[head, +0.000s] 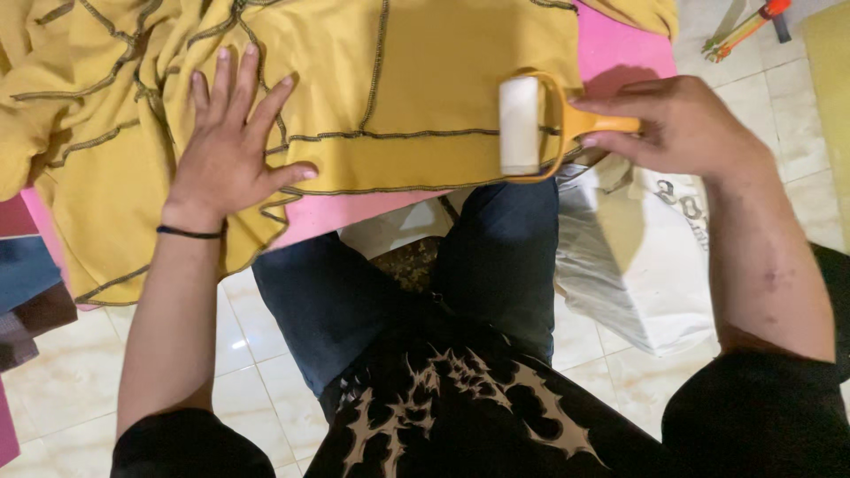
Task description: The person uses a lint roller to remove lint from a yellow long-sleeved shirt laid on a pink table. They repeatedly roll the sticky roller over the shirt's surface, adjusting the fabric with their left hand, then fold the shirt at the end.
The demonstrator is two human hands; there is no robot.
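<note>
**Operator A:** I log the background items first. What supports the work?

**Operator B:** I see a pink mat (620,49), its edge showing bare at upper right and along the lower front.

**Operator A:** And below it?

**Operator B:** A cream tiled floor (71,372). A white plastic bag (629,274) with dark print lies on the floor at right. An orange-and-green tool (744,26) lies at top right; I cannot tell its type. Folded dark fabrics (27,292) sit at the left edge.
</note>
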